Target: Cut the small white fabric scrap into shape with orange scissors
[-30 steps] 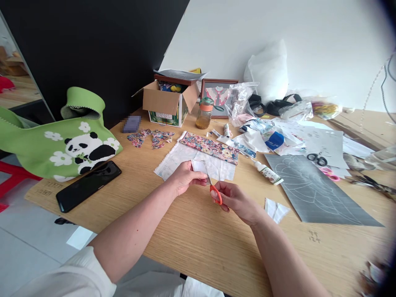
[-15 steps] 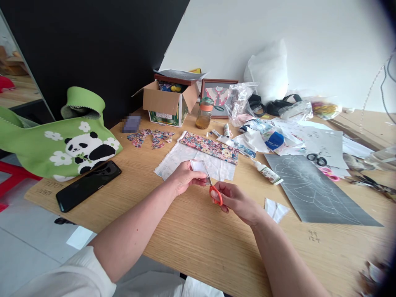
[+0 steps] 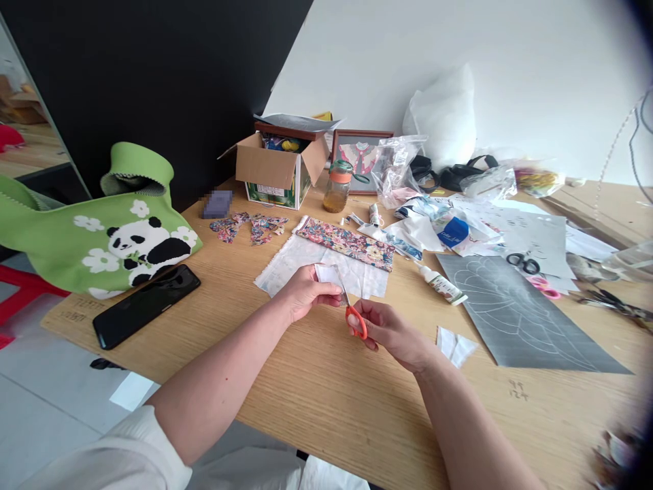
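My left hand (image 3: 310, 294) pinches a small white piece (image 3: 327, 273), paper or cloth, above the table. Orange-handled scissors (image 3: 356, 322) are in my right hand (image 3: 383, 325), fingers through the loops, with the blades against the right edge of that white piece. Whether the blades are parted is hard to make out. Just behind my hands lies a fabric sheet (image 3: 278, 269), pale side up, with a folded floral fabric strip (image 3: 347, 243) across its far part. A loose white scrap (image 3: 456, 346) rests right of my right hand.
A glue bottle (image 3: 441, 284) and a grey sheet with white line drawing (image 3: 530, 320) lie to the right, near black-handled scissors (image 3: 523, 263). At left are a phone (image 3: 147, 306) and a green panda bag (image 3: 127, 238). Behind stand a cardboard box (image 3: 273, 170) and a drink bottle (image 3: 337, 187).
Almost nothing differs. Both hands, the white piece and the scissors keep nearly the same place, with at most a tiny shift.
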Available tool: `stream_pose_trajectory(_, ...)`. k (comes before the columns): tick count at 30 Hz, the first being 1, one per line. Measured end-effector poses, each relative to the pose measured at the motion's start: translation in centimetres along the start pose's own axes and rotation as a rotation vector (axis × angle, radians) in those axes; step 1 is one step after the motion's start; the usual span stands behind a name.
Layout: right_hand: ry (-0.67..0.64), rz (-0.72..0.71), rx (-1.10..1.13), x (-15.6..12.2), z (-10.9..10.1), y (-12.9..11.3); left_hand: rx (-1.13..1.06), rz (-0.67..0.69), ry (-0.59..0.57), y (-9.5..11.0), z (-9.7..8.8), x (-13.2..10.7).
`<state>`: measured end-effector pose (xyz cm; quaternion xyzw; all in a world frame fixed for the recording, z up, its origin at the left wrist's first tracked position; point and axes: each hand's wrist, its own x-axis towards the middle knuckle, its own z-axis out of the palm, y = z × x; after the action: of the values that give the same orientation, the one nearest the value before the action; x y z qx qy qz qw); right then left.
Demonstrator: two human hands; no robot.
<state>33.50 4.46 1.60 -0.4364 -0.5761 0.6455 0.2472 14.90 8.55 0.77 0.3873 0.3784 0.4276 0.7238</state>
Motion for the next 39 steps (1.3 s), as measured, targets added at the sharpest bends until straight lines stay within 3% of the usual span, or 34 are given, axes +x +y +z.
stream_pose_trajectory(13,0.020,0.009,-0.027,0.10,-0.15,0.29,0.009,0.019,-0.006,-0.17,-0.14,0.16)
stream_pose_trajectory(21,-0.041,-0.001,0.006,-0.09,-0.26,0.32,0.007,0.026,0.003,-0.31,-0.17,0.21)
stream_pose_trajectory(39,0.028,0.022,-0.038,0.09,-0.10,0.30,0.010,0.045,0.004,-0.15,-0.17,0.19)
